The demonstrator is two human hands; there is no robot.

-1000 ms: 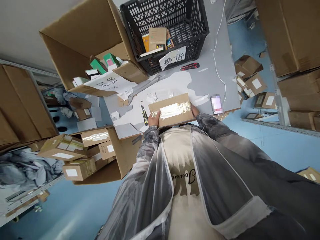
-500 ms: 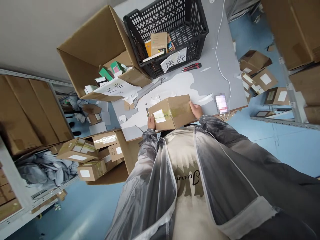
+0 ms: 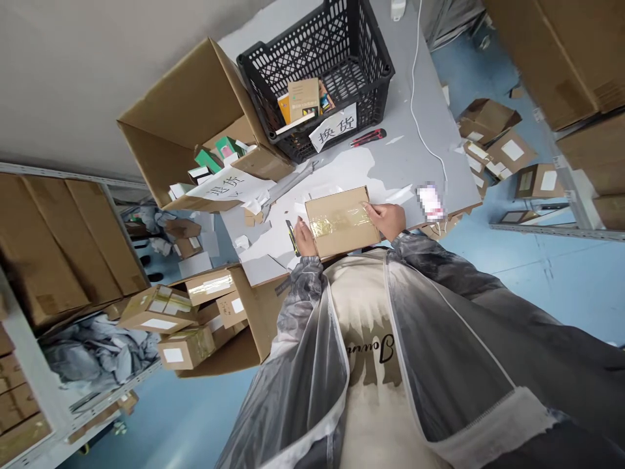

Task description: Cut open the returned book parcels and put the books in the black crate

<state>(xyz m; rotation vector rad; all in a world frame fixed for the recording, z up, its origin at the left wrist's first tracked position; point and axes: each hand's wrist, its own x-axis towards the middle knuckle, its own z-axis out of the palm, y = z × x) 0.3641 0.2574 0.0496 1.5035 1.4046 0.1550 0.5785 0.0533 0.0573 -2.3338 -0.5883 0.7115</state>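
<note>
Brown cardboard carton (image 3: 342, 225), rectangular, glossy tape across its upper face, at the near edge of the table (image 3: 403, 156) before you. Your right hand (image 3: 389, 220) grasps its right end, thumb on top; your left hand (image 3: 306, 238) is at its left end, fingers loosely bent, its grip impossible to tell. Far: black crate (image 3: 377, 98), label (image 3: 333, 128) reading 换货. Far left: open box (image 3: 180, 111), paper sign (image 3: 229, 185) reading 退货. Tabletop grey; floor (image 3: 561, 273) blue.
</note>
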